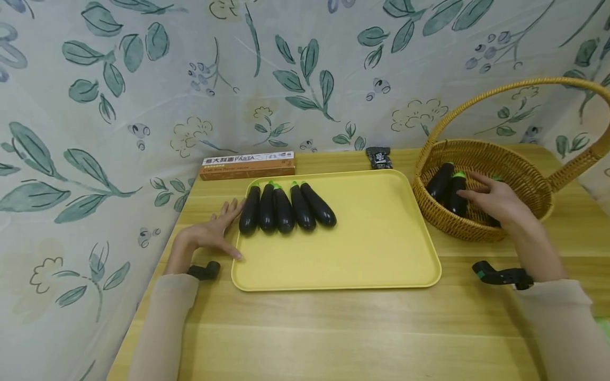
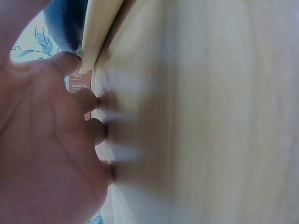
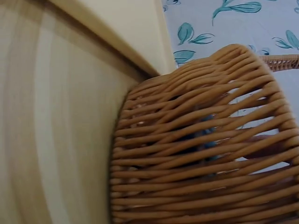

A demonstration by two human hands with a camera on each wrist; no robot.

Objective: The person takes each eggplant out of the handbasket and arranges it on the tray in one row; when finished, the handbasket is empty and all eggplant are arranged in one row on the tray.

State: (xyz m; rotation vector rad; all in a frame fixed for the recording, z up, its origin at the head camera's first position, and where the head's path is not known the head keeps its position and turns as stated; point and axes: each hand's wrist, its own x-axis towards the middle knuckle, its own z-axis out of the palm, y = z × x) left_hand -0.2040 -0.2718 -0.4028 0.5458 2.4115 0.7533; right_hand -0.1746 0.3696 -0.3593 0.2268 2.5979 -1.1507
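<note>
Several dark eggplants [image 1: 284,211] with green stems lie side by side at the left end of a yellow tray [image 1: 371,254]. My left hand [image 1: 209,233] is at the tray's left edge, fingers spread and thumb over the rim; in the left wrist view its fingertips rest on the table. At the right, my right hand [image 1: 498,201] reaches into a wicker basket [image 1: 476,231]. Its fingers are extended, and the thumb tip overlaps a middle eggplant [image 1: 456,196]. Another eggplant [image 1: 439,180] lies left of that one, and one more is partly hidden beneath the hand.
Behind the tray lie a pasta box [image 1: 248,165] and a small black packet [image 1: 379,157]. The basket's tall handle [image 1: 514,83] arches above it. A flower-patterned cloth [image 1: 305,63] hangs along the back and left of the wooden table [image 1: 305,328].
</note>
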